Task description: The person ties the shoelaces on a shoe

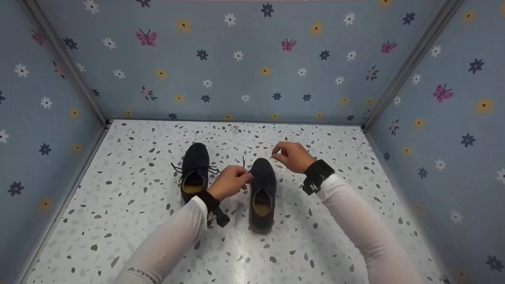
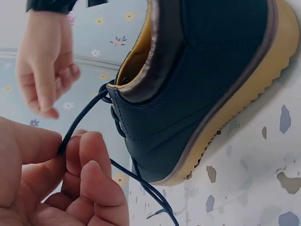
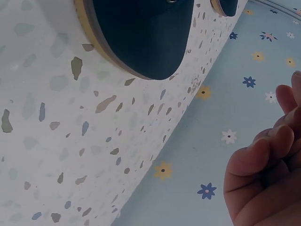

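Observation:
Between my hands a dark blue shoe (image 1: 263, 179) with a yellow lining stands upright on the floor, toe away from me. At its left side, my left hand (image 1: 230, 183) pinches a dark blue shoelace (image 2: 83, 113) between thumb and forefinger. The lace runs up to the eyelets near the shoe's opening, and more lace (image 2: 153, 190) hangs below the fingers. My right hand (image 1: 295, 156) hovers to the right of the toe, fingers loosely curled, with nothing seen in it. Its fingers (image 3: 254, 157) are apart from the shoe.
To the left stands the matching shoe (image 1: 196, 156), its laces (image 1: 213, 169) spread to both sides; my left wrist partly covers its heel. Both shoes are on a white speckled floor (image 1: 138, 221). Flower-patterned panels (image 1: 252, 86) rise at the back and both sides.

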{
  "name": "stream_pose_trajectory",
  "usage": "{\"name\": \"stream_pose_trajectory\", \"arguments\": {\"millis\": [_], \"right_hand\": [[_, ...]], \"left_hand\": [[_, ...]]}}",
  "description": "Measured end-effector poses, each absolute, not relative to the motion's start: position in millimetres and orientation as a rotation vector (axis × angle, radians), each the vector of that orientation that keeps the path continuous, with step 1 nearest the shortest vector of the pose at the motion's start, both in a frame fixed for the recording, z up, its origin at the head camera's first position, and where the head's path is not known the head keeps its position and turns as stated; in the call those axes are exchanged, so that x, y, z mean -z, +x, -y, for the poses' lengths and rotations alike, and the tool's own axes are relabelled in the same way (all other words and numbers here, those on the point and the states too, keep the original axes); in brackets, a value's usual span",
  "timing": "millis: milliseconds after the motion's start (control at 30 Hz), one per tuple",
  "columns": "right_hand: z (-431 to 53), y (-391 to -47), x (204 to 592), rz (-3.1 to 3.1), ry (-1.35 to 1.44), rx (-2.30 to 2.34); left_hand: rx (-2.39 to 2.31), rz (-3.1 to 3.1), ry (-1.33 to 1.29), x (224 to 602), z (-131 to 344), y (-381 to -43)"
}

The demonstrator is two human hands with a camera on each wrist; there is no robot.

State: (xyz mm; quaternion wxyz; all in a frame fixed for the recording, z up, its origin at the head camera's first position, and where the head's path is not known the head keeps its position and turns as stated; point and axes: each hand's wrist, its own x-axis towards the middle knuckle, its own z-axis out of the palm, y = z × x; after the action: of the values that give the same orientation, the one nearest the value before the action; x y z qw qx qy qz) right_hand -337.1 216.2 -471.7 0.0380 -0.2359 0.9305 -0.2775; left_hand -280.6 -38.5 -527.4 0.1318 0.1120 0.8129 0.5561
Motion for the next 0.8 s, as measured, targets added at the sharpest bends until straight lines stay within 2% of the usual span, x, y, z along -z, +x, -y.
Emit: {"name": "stream_pose_trajectory", "arguments": {"millis": [300,800], "right_hand": [[-222,-323,487,-2.819,-0.728,0.870],[-190,-295,504,-2.761,-0.916,0.873]], "left_hand": [[-1.832,-2.192,0.088,529,41,-285],[-1.842,-2.243,0.065,528,42,-287]]}}
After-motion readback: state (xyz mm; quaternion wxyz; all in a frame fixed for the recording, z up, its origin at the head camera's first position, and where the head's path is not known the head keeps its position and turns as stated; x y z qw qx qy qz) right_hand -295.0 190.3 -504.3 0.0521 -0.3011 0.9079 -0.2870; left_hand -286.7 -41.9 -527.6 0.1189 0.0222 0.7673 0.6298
